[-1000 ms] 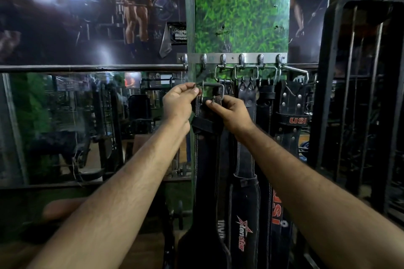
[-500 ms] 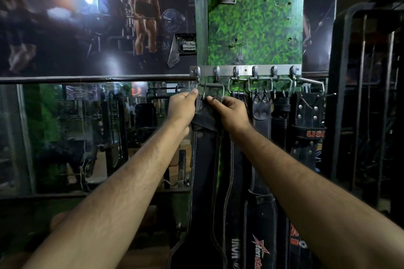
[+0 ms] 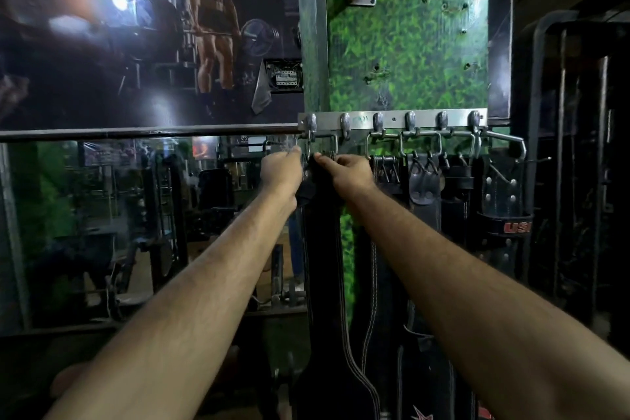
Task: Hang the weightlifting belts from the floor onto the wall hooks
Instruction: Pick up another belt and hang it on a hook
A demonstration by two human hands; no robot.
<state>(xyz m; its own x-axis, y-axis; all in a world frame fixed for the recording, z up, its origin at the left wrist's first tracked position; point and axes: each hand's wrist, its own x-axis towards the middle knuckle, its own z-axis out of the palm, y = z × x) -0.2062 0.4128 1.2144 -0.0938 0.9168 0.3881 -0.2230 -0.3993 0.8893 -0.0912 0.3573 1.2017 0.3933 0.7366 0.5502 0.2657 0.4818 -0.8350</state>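
A black leather weightlifting belt [image 3: 322,266] hangs straight down below the leftmost hook [image 3: 311,124] of a steel hook rail [image 3: 392,119] on the green grass-pattern panel. Its metal buckle [image 3: 320,147] sits over that hook. My left hand [image 3: 281,172] pinches the belt's top at the buckle's left side. My right hand [image 3: 347,170] grips the top at the right side. Several other black belts [image 3: 424,187] hang by their buckles from the hooks to the right, one with red lettering [image 3: 516,227].
The second hook [image 3: 346,123] on the rail is bare. A mirror [image 3: 136,215] with a horizontal bar [image 3: 146,133] above it fills the left wall, under a dark gym poster. A black metal rack [image 3: 579,164] stands close on the right.
Both hands have lifted the belt's buckle up and left until it sits over the leftmost hook. The view has moved closer to the rail.
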